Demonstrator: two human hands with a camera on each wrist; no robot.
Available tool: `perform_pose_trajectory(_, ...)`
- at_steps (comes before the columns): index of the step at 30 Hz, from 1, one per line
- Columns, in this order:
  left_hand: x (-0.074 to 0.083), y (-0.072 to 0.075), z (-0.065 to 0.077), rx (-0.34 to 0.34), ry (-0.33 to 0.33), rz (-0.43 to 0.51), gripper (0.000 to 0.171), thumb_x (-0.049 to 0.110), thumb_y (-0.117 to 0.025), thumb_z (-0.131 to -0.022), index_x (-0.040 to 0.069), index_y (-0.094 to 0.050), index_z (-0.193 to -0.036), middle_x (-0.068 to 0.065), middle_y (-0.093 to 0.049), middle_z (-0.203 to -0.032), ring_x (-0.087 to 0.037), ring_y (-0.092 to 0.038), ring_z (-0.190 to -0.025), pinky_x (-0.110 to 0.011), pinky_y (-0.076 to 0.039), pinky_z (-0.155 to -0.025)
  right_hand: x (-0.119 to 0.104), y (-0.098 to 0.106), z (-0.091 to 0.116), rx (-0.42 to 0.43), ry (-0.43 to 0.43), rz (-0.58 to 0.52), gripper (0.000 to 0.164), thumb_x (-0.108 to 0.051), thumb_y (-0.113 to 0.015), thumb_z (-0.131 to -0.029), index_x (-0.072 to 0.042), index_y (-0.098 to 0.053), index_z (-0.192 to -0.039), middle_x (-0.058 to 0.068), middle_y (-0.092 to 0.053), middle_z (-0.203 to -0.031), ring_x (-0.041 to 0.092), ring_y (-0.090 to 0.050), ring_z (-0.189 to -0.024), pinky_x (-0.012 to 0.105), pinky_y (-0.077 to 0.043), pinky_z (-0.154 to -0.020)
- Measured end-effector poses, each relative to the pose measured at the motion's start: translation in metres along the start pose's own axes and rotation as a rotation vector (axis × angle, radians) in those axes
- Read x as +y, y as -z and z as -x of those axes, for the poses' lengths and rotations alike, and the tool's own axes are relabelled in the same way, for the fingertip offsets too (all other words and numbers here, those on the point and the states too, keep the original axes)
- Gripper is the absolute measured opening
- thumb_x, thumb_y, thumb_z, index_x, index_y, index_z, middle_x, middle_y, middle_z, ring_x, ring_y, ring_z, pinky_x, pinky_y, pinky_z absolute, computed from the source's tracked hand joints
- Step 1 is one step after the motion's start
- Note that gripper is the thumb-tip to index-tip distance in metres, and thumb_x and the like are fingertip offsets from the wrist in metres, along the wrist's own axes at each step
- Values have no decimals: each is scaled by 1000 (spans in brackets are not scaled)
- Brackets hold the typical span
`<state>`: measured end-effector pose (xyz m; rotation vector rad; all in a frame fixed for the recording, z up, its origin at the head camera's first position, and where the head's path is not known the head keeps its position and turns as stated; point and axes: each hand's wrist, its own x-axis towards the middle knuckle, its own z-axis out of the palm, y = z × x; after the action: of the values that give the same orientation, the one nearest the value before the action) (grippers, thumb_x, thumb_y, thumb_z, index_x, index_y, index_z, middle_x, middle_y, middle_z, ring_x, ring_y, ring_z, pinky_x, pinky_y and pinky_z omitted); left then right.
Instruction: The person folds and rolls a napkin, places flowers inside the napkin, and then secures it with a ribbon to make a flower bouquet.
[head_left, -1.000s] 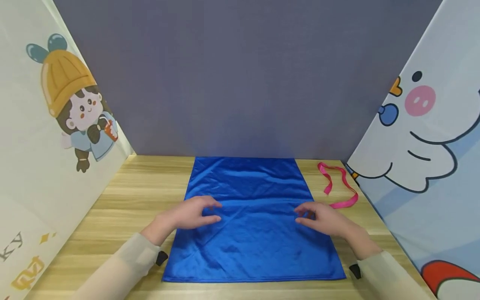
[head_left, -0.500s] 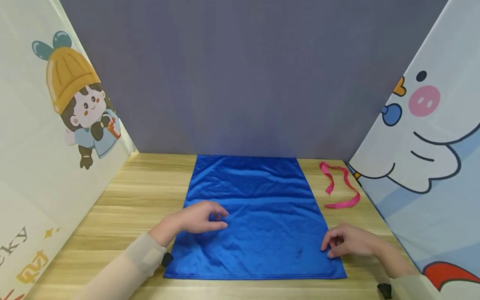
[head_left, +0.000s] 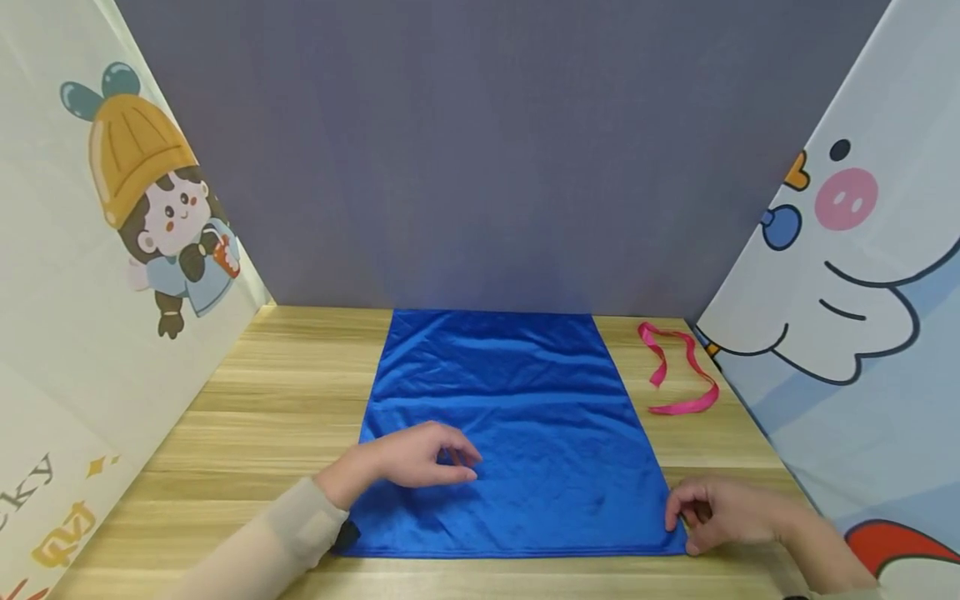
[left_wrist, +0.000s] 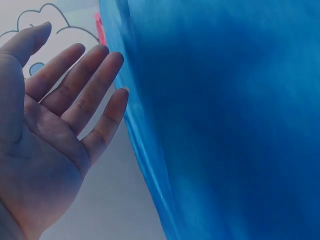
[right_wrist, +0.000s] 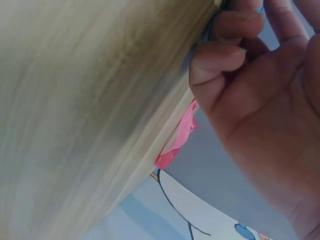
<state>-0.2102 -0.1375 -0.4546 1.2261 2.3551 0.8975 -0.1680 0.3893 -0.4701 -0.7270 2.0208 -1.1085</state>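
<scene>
A shiny blue cloth (head_left: 517,467) lies spread on the wooden table, lightly wrinkled. At its near right corner, my right hand (head_left: 731,512) has curled fingers, with thumb and forefinger at the cloth's edge, and seems to pinch it. The right wrist view shows the right hand (right_wrist: 265,105) largely from the palm side, with only a sliver of blue by the fingers. Over the left part of the cloth hovers my left hand (head_left: 412,457), its fingers relaxed and holding nothing. The left wrist view shows the left hand (left_wrist: 55,120) with fingers spread beside the cloth (left_wrist: 225,110).
A pink ribbon (head_left: 697,404) lies loosely bent on the wooden table (head_left: 247,417), right of the cloth. A grey panel (head_left: 487,150) stands behind. White panels with cartoon prints border the left and right sides.
My right hand has moved right and toward me, from above the cloth to its near right corner. The left hand has drifted slightly right and nearer. The ribbon has stayed put.
</scene>
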Motion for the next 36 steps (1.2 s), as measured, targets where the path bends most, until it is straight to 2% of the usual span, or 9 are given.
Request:
perform_pose_trajectory(3,2,-4,-3,-14,-8,8,35,36,-69,-109,10,-78,-131,-5,-80,-129,0,-72,-109,-30,-60,-100,-1,-2,-2,35,-3,41,17,-6,-83,-93,-8,-74,-109,-2,-62,-85,4,-57,-77,24,-43,-63)
perform_pose_trajectory(6,3,-7,-5,-28,1,16,36,37,-68,-109,12,-78,-133,-3,-79,-130,2,-71,-110,-28,-60,-101,0,-3,-5,69,8,69,11,-6,-82,-95,-8,-75,-104,-6,-62,-85,2,-56,-78,23,-43,-63)
perform_pose_trajectory(10,4,-9,-8,-33,-7,12,35,37,-68,-110,13,-78,-133,-2,-79,-130,3,-71,-110,-28,-60,-101,-2,-2,-10,112,59,94,5,-6,-80,-97,-9,-77,-99,-1,-64,-83,0,-56,-77,23,-45,-62)
perform_pose_trajectory(14,5,-10,-12,-37,-26,-4,35,38,-67,-110,13,-78,-132,-1,-79,-129,3,-70,-110,-26,-59,-101,-9,4,-18,168,142,135,6,-7,-80,-98,-12,-79,-100,5,-66,-85,4,-58,-74,24,-49,-61)
perform_pose_trajectory(17,8,-11,-15,-39,-40,-13,34,38,-67,-110,14,-78,-132,0,-79,-129,4,-70,-110,-25,-59,-101,-17,10,-26,226,182,186,9,-9,-80,-100,-17,-80,-103,3,-67,-88,9,-60,-74,25,-52,-62)
perform_pose_trajectory(25,17,-15,-24,-60,-73,-13,34,35,-69,-109,12,-78,-133,-4,-79,-129,4,-70,-109,-25,-59,-99,-37,22,-48,339,209,249,11,-11,-79,-101,-22,-79,-105,0,-71,-93,9,-60,-74,25,-52,-62)
perform_pose_trajectory(29,22,-18,-28,-70,-91,-33,33,35,-71,-108,11,-78,-132,-3,-79,-127,5,-70,-106,-22,-58,-97,-45,26,-59,375,243,261,13,-9,-79,-101,-22,-80,-104,-1,-72,-94,13,-60,-73,25,-52,-62)
perform_pose_trajectory(33,29,-24,-39,-69,-106,-66,34,36,-74,-106,12,-79,-130,-1,-80,-124,8,-68,-100,-17,-57,-94,-50,31,-68,410,235,260,12,-11,-81,-100,-22,-80,-104,-2,-73,-92,14,-61,-73,26,-54,-63)
perform_pose_trajectory(36,35,-29,-50,-61,-91,-88,36,39,-77,-104,14,-79,-129,4,-81,-117,10,-67,-94,-12,-54,-90,-54,35,-73,434,236,256,12,-11,-81,-100,-21,-80,-105,-1,-69,-91,15,-61,-73,27,-54,-64)
